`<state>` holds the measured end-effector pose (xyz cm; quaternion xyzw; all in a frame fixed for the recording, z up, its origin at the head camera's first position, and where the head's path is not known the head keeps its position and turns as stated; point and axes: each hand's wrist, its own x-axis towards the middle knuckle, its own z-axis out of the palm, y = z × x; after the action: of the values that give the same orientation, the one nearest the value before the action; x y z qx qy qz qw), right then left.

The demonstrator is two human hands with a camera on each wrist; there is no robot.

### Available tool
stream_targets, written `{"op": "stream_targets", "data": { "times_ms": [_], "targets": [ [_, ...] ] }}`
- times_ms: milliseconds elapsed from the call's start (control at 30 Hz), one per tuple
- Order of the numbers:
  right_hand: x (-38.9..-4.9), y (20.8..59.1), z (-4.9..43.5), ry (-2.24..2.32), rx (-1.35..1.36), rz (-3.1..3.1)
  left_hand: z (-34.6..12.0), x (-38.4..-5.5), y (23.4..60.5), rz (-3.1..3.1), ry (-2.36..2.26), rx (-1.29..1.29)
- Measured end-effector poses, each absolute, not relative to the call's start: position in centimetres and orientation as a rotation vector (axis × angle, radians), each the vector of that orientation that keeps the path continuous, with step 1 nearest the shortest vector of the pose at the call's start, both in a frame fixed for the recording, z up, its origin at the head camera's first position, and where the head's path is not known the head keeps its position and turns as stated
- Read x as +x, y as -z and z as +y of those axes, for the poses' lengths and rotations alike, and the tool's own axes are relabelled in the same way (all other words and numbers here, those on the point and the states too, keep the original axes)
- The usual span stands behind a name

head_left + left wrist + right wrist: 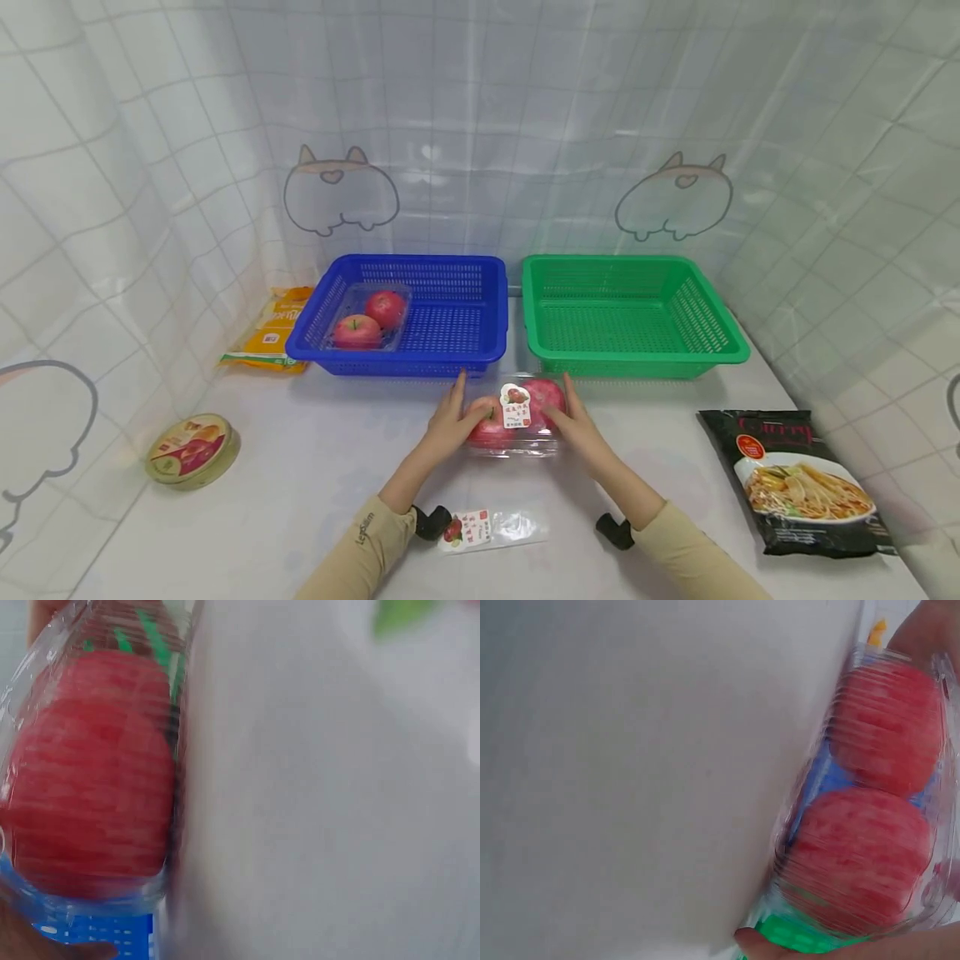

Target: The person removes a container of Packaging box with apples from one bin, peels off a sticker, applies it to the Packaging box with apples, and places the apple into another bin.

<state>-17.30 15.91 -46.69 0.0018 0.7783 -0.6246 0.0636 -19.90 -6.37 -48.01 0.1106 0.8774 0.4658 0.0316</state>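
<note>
A clear plastic box of two red apples [525, 446] lies on the table before the baskets. My left hand [448, 427] grips its left end, thumb over the lid and fingers down the side. At the opposite end my right hand [579, 423] grips it likewise. A white label with an apple picture [516, 408] sits on top of the lid. Both wrist views show the apples [90, 795] through ribbed plastic, and the right wrist view shows the pair [862, 855] lengthwise. Between my forearms lies a clear strip with a similar label [467, 531].
Behind stand a blue basket [405, 357] holding another box of apples [358, 331] and a green basket [637, 358]. An orange packet [273, 333] leans by the blue basket. A round tub [191, 450] is at left, a black noodle bag [798, 483] at right.
</note>
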Motion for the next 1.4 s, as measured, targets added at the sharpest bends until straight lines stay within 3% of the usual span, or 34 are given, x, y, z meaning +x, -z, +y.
{"op": "stream_targets", "data": {
  "times_ms": [367,800,1400],
  "targets": [
    [-16.2,45.5,15.2,1.975,0.042,2.338,-5.7,-18.8,47.8,2.425,-1.801,0.361],
    [-13.8,41.3,17.8,1.922,0.007,2.31,-5.9,-15.7,44.1,2.105,-1.905,0.301],
    [-18.4,38.0,23.5,1.806,-0.361,1.939,-5.7,-16.0,41.3,1.761,-1.915,0.484]
  ]
}}
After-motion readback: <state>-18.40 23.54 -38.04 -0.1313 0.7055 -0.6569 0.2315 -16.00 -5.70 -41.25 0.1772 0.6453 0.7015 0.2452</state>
